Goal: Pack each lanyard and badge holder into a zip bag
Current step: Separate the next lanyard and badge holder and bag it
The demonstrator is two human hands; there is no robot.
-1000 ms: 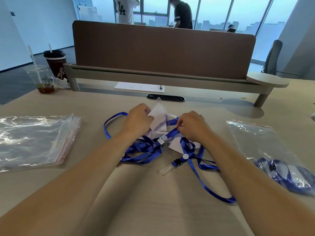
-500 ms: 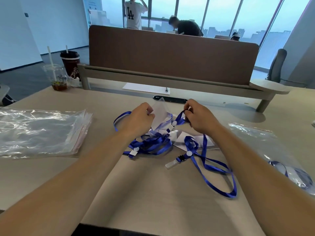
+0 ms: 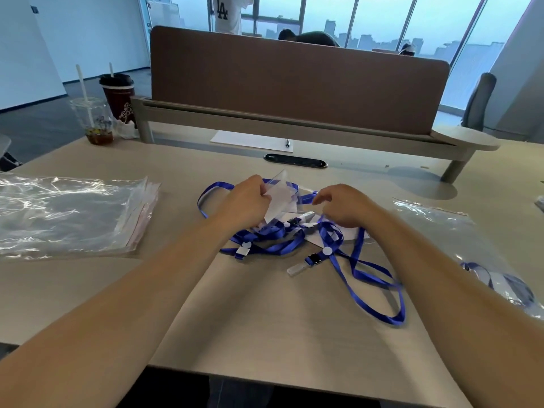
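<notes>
head view: at the tangled blue ribbon lanyards (image 3: 282, 240) mid-tabletop (image 3: 265, 325), left hand (image 3: 245, 206) grips a clear plastic badge holder (image 3: 281, 195), right hand (image 3: 343, 206) hovers half-curled, seemingly empty; next, free one strap.

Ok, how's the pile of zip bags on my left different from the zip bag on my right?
The stack of zip bags is several bags piled together; the single zip bag lies alone. The stack looks empty, while the single bag holds a blue lanyard at its near end. The stack sits left of both hands, the single bag to their right. Both are clear plastic, flat on the desk.
</notes>
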